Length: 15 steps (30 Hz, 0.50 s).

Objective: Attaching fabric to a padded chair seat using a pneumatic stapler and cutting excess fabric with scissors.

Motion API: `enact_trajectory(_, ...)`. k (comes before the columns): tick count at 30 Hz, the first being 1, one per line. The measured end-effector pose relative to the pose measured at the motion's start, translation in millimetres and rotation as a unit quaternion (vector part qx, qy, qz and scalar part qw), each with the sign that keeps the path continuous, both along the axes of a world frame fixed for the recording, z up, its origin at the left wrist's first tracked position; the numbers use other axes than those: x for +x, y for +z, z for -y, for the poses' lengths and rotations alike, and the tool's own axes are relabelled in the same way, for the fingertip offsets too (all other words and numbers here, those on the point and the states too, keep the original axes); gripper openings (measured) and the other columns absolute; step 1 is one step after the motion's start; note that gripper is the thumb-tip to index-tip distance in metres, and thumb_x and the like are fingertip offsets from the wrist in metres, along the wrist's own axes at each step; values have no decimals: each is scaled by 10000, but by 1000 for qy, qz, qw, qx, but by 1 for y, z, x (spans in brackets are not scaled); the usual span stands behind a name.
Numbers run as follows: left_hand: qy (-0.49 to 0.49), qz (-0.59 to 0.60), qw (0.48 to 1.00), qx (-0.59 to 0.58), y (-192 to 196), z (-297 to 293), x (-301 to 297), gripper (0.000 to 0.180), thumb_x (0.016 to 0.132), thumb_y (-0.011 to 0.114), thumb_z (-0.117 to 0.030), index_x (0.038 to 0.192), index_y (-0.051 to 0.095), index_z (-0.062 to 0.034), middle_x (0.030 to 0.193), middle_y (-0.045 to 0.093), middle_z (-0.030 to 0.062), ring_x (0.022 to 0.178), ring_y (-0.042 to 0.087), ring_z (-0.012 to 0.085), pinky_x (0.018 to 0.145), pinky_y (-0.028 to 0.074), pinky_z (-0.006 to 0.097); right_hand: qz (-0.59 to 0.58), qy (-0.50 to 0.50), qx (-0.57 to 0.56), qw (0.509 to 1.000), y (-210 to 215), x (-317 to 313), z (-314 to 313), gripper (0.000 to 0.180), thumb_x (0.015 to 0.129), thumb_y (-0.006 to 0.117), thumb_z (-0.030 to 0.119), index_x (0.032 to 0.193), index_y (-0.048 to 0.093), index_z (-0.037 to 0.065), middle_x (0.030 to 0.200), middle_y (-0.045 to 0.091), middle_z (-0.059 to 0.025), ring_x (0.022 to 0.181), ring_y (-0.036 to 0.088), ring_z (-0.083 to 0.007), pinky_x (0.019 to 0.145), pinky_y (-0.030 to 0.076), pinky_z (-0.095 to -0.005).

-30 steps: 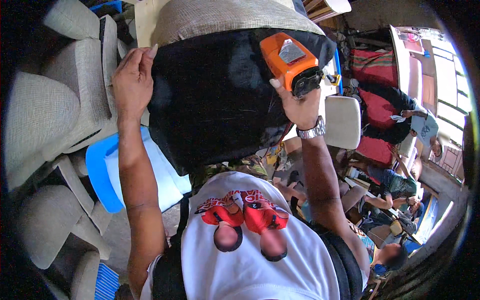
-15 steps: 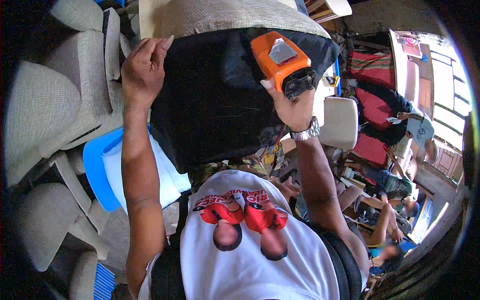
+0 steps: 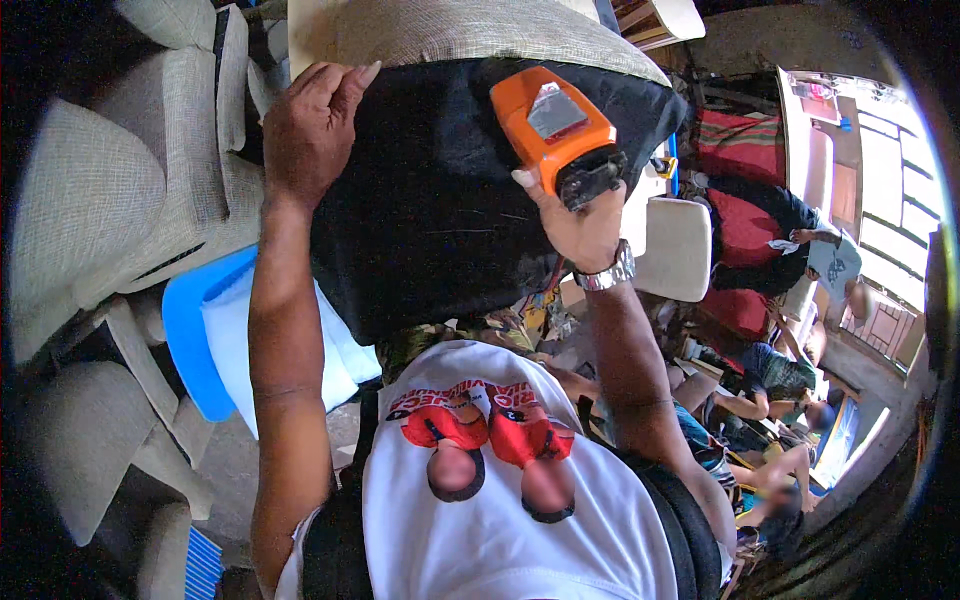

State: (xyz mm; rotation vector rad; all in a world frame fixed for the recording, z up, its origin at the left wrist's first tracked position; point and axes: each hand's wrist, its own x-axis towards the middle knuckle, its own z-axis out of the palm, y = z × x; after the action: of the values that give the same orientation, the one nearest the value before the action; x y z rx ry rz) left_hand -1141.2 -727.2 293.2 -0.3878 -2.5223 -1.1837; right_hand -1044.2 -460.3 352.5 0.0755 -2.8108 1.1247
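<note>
A black cloth (image 3: 430, 210) is spread over a beige cushion-like piece (image 3: 480, 38) in front of me. My left hand (image 3: 310, 130) is closed at the cloth's far left corner, its thumb stretched along the edge where black meets beige. The cloth's edge disappears under those fingers. In my right hand (image 3: 588, 228) is an orange staple gun (image 3: 552, 115) with a silver label and a dark end beside my palm. It is held over the right part of the cloth; its nose points away from me, and whether it touches the cloth cannot be seen.
Beige upholstered seats (image 3: 90, 190) are stacked at the left. A blue plastic chair (image 3: 190, 350) with white material (image 3: 235, 350) on it stands by my left forearm. A pale cushion (image 3: 675, 248) lies to the right, with red cushions (image 3: 745, 220) and several people beyond.
My left hand has shifted a little to the right and farther away along the cloth's edge. The staple gun in my right hand has moved slightly left.
</note>
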Motion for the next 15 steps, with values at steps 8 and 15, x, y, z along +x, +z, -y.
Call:
enact_trajectory(8, -2, -22, 999, 37, 2, 13, -1, 221, 930, 609, -238, 879, 640, -25, 842, 639, 137, 774, 626, 343, 667, 498, 393, -37, 19, 31, 999, 2, -2, 28, 239, 736, 819, 113, 898, 670, 21, 833, 712, -72, 789, 689, -179, 719, 531, -333)
enact_trajectory(15, -9, -21, 999, 31, 6, 15, 1, 226, 930, 607, -232, 860, 635, -19, 819, 625, 150, 760, 614, 359, 659, 488, 408, -64, 35, -5, 997, 8, 0, 46, 297, 729, 782, 182, 979, 670, 67, 755, 694, -109, 697, 706, -260, 604, 539, -345)
